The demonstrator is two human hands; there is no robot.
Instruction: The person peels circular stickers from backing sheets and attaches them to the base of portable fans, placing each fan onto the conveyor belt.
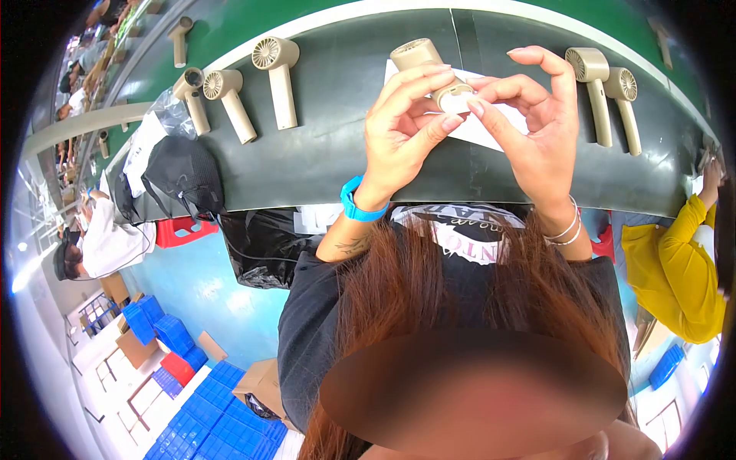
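A beige handheld fan (418,54) points away from me, its handle end towards me. My left hand (402,123), with a blue band at the wrist, is closed around the fan's handle. At the near end of the handle is a small white piece (455,101); whether it is a label or a cap, I cannot tell. My right hand (533,111) has its thumb and a finger together at that end, touching it, while other fingers are raised. What they pinch, if anything, is hidden. A white sheet (491,132) lies beneath the hands on the dark work surface (337,165).
Several beige fans lie on the surface, including one fan (280,80) to the left and another fan (592,96) to the right. A black bag (184,172) sits at the left edge. A person in a yellow top (675,268) is at the right; blue crates (222,414) stand behind me.
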